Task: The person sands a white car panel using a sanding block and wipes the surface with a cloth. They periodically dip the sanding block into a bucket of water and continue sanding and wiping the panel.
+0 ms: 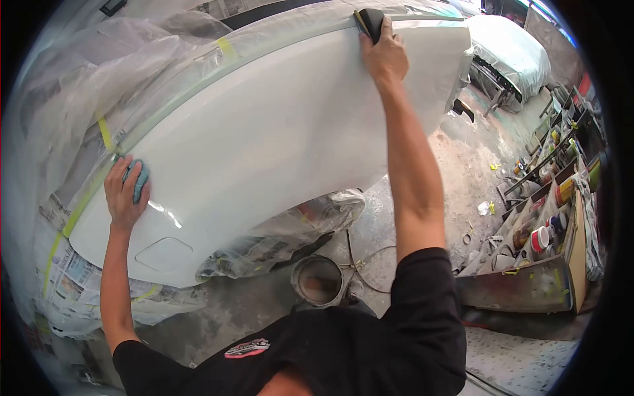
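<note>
A large white car body panel (264,125) spans the middle of the head view, edged with masking tape, plastic film and newspaper. My right hand (388,56) is closed on a dark sanding block (372,25) at the panel's upper edge. Over at the panel's left side, my left hand (125,191) has its fingers wrapped round a blue-green cloth or sponge (139,179), which rests against the white surface. Below that hand, the outline of a fuel-flap shape (164,254) shows in the panel.
A bucket (317,280) stands on the floor below the panel, with a hose (370,284) beside it. At the right is a wooden bin (515,290) with cans and cups. Another covered car (508,56) stands at the upper right.
</note>
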Motion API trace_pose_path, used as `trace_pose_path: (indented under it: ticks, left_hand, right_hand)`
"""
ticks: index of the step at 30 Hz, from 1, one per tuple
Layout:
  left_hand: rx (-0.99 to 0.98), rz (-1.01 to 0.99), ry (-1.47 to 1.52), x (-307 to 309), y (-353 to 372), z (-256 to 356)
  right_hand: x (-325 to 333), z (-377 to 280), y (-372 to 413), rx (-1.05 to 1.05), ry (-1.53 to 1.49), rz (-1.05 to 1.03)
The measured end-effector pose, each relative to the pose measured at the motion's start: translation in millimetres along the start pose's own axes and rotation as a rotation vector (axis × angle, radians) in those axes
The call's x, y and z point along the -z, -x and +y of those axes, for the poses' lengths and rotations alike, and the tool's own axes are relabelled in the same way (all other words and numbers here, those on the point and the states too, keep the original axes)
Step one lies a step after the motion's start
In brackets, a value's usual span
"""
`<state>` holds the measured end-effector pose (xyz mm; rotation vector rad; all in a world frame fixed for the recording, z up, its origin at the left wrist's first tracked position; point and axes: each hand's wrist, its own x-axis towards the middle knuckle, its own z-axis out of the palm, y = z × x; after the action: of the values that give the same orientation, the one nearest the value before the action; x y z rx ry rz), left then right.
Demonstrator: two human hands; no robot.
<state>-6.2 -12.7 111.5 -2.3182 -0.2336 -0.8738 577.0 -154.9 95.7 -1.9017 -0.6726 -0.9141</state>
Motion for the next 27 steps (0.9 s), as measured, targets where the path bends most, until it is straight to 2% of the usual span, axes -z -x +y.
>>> trace_pose_path:
  ticks: [1,2,3,4,5,6,9,10,11,12,13,14,16,18,19,20,22,24,25,27]
  left_hand:
    - [0.005,0.002,0.007,1,1,1]
    - [0.008,0.008,0.010,0,0,2]
    - [0.007,0.013,0.012,1,-2,2]
    - [0.004,0.011,0.009,2,-3,2]
    - [0.000,0.010,0.007,1,-3,0]
    - [0.003,0.008,0.007,1,-1,2]
    - [0.012,-0.017,0.011,3,-2,2]
    - [0.015,-0.017,0.011,3,-1,1]
    - [0.019,-0.016,0.011,2,0,1]
    - [0.021,-0.011,0.011,1,0,0]
    - [0.012,-0.003,0.003,0,-2,-1]
    - [0.007,0.004,-0.004,-1,-4,0]
    - [0.008,0.002,0.003,1,0,3]
    - [0.010,0.011,0.011,0,-3,3]
    - [0.013,0.002,0.004,1,-3,2]
    - [0.015,-0.010,0.000,1,-1,1]
    - [0.012,-0.019,0.002,-1,-2,0]
    - [0.007,-0.024,0.013,1,0,0]
    - [0.004,-0.019,0.005,0,1,1]
    - [-0.004,0.001,-0.016,-2,0,0]
  right_hand:
    - [-6,-6,6,0.008,0.020,0.081]
    - [2,-40,27,0.052,-0.010,0.026]
    - [6,-78,55,0.189,-0.027,0.080]
    - [0,-115,90,0.339,0.149,0.113]
    - [18,-161,123,0.453,0.066,0.167]
    - [22,-192,152,0.544,-0.170,0.256]
    - [21,-173,138,0.675,-0.143,0.235]
    - [9,-138,114,0.607,0.090,0.158]
    - [-5,-90,81,0.447,0.041,0.124]
    - [6,-45,47,0.214,-0.057,-0.038]
    - [7,-3,21,0.024,-0.108,-0.066]
    - [9,18,10,-0.023,-0.067,-0.018]
    - [-2,-6,27,-0.046,-0.063,0.120]
    - [1,-70,84,0.203,-0.092,0.173]
    - [-5,-106,126,0.349,0.094,0.268]
    - [11,-144,170,0.437,0.008,0.256]
    - [28,-168,210,0.511,-0.397,0.194]
    - [10,-117,186,0.554,-0.248,0.223]
    - [-3,-71,160,0.514,-0.162,0.191]
    - [-9,17,102,0.117,-0.230,0.221]
